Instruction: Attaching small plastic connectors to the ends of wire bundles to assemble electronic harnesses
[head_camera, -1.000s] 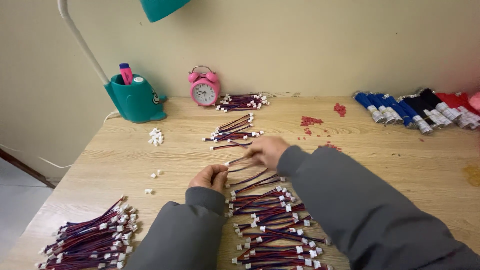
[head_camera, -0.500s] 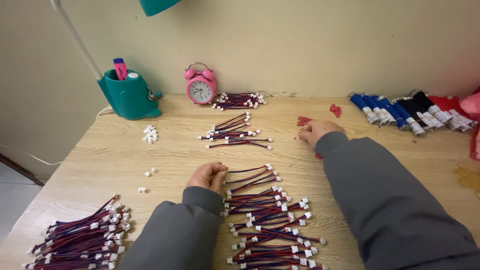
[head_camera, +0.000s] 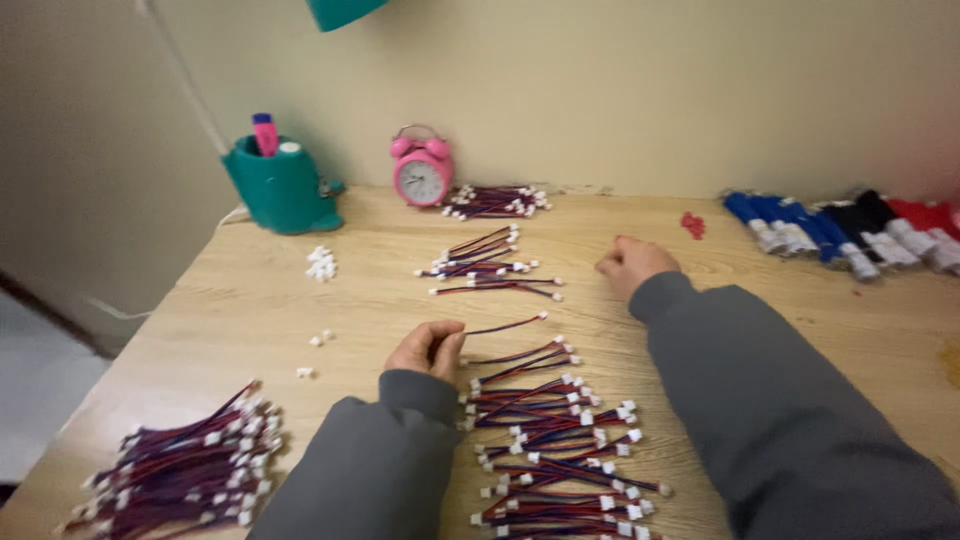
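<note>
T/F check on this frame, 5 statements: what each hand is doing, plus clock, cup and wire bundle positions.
1. The left hand pinches one end of a single red-and-blue wire. True.
2. The right hand holds the pink alarm clock. False: it rests fisted on the wooden table, apart from the clock.
3. The teal cup stands left of the clock. True.
4. The blue, black and red bundles lie at the table's near left corner. False: far right.
5. The loose white connectors lie left of the hands. True.

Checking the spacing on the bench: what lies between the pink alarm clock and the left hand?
In the head view, a small fanned group of red-and-blue wire leads lies on the wooden table, between the pink alarm clock and the left hand.
</note>
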